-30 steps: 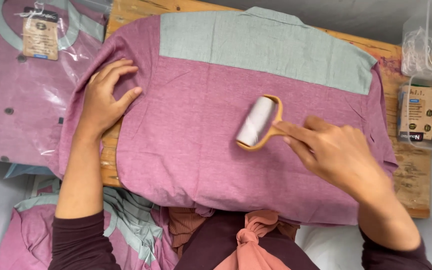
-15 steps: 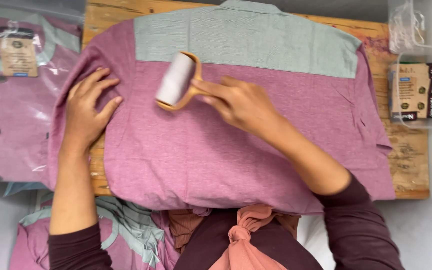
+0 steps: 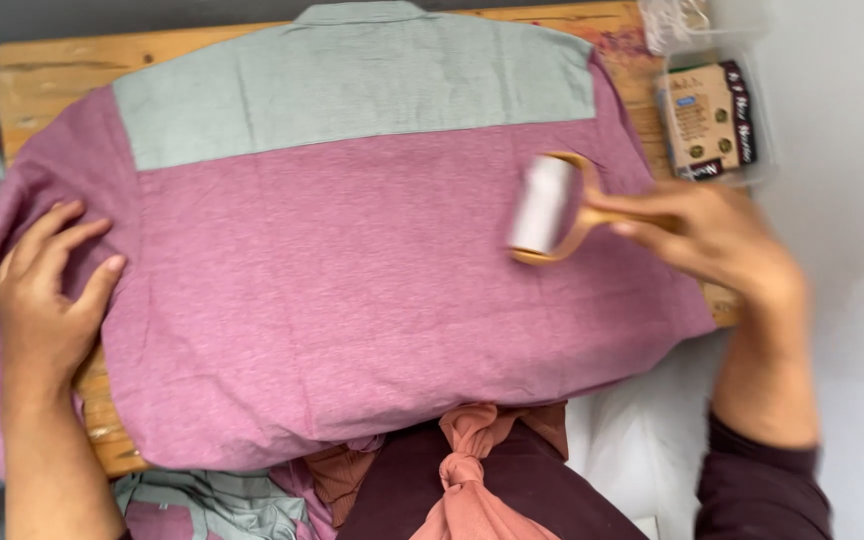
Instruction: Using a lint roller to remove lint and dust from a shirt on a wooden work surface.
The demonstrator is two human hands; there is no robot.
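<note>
The right hand (image 3: 722, 245) is closed around the wooden handle of a lint roller (image 3: 544, 207), its white drum resting on the pink shirt (image 3: 352, 290) near the desk's (image 3: 42, 85) right edge. The left hand (image 3: 47, 295) lies flat and spread on the shirt's left sleeve side, holding nothing. The shirt looks soft, light and prone to wrinkle, best pinned flat by palm. The roller seems light and rigid, best held by its handle.
</note>
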